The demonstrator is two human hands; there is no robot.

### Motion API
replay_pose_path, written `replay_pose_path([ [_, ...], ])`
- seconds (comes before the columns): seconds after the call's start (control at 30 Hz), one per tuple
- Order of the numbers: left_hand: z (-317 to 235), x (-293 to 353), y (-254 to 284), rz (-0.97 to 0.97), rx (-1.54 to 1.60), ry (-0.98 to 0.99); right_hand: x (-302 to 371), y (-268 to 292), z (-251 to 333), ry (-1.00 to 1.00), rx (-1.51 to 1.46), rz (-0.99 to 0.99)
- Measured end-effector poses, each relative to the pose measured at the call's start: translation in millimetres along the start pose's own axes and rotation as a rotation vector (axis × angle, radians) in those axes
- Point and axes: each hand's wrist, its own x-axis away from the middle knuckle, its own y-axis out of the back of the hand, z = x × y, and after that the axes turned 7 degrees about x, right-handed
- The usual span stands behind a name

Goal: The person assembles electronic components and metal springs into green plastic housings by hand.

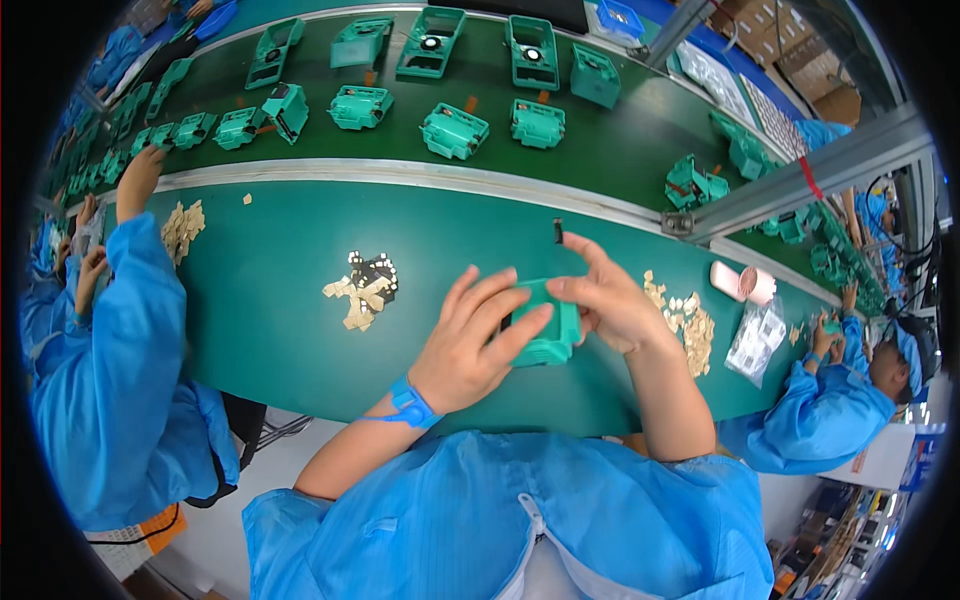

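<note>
Between my hands, above the near part of the table, is a green plastic housing [553, 338] with a boxy shape. My left hand [462, 348], with a blue band at its wrist, is closed around its left side. The thumb of my right hand [615, 308] presses on its upper right part. A small black strip [558, 231] clings to the tip of my raised right index finger. Left of my hands, small black pads [380, 272] with white squares lie in a heap, next to tan paper scraps [358, 306]. My fingers hide part of the housing.
Beyond the pale rail runs a green conveyor [400, 150] carrying several green housings [455, 131]. At right are more tan scraps [695, 338], a pink roll [757, 285], a clear bag [755, 342] and a metal post [810, 175]. Co-workers in blue sit on both sides.
</note>
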Motion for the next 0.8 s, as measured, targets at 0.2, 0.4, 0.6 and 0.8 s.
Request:
replay_pose_path([
  [0.2, -3, 1, 21, 0.166, 0.737, 0.624, 27, 0, -30, 0.159, 0.2, -0.186],
  [0.4, 31, -8, 16, 0.776, 0.515, 0.515, 27, 13, -75, 0.072, -0.133, 0.074],
  [0.6, -1, -14, 13, 0.313, 0.143, 0.301, 18, 24, -93, -0.002, -0.207, 0.217],
  [0.8, -20, 14, -6, 0.355, 0.079, 0.352, 11, 16, -80, -0.048, -0.179, 0.266],
])
